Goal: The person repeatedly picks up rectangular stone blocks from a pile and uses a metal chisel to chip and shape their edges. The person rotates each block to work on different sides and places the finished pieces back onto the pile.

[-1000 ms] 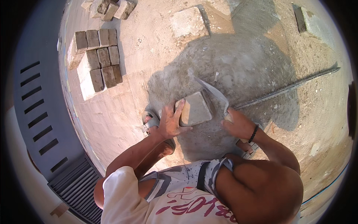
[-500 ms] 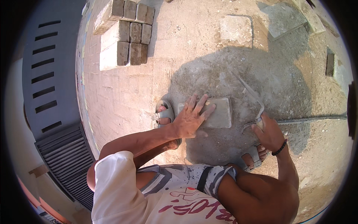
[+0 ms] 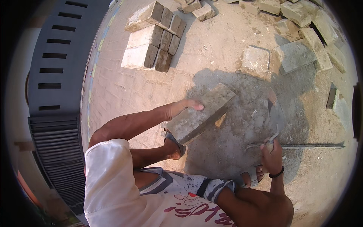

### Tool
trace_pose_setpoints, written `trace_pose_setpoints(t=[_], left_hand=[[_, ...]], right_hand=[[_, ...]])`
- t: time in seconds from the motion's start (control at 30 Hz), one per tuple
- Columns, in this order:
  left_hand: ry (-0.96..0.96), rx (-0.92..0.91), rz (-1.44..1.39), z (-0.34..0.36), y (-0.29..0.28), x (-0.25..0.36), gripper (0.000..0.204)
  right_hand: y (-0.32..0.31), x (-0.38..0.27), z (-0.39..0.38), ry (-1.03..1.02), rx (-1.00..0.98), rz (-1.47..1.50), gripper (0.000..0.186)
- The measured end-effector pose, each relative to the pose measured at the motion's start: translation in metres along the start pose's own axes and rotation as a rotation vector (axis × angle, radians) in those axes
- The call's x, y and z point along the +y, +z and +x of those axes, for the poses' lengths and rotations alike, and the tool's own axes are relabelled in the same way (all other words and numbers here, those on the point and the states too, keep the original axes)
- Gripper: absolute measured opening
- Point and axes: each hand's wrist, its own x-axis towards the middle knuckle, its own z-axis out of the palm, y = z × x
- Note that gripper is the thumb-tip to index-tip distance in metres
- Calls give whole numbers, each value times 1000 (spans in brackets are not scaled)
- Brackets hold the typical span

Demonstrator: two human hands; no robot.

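Note:
A grey paving block point(image 3: 202, 119) is gripped in my left hand point(image 3: 185, 108), raised off the ground and tilted, its long side slanting up to the right. My thumb lies on its upper face; the other fingers are hidden beneath it. On the right, my right hand point(image 3: 273, 157) is closed round the handle of a trowel point(image 3: 276, 117), whose blade points away from me over the shaded sandy ground point(image 3: 238, 140). A thin dark rod point(image 3: 314, 146) lies on the ground just beyond that hand.
Stacked paving blocks point(image 3: 145, 51) stand at the far left. A square block point(image 3: 255, 61) and a flat slab point(image 3: 295, 56) lie ahead, with a heap of loose blocks point(image 3: 300, 13) at the far right. A dark slotted gate point(image 3: 53, 96) runs along the left. My sandalled feet flank the work spot.
My left hand, earlier flat on a block on the ground, now holds a paving block in the air. The trowel has swung to point straight ahead. The view has shifted, showing more loose blocks.

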Motion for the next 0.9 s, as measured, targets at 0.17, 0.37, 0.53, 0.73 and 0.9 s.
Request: trace_pose_setpoints(t=[0.17, 0.37, 0.53, 0.73, 0.9], left_hand=[[271, 60, -481, -1, -14, 23, 67], [352, 77, -484, 10, 22, 37, 62], [214, 48, -421, 3, 50, 34, 68], [247, -44, -404, -1, 37, 24, 70], [170, 142, -127, -17, 47, 44, 86]], right_hand=[[28, -37, -4, -364, 122, 132, 23], [92, -43, 19, -633, -80, -280, 30], [55, -32, 75, -192, 169, -73, 33], [36, -53, 28, -248, 223, -11, 21], [97, -14, 34, -363, 105, -130, 17]])
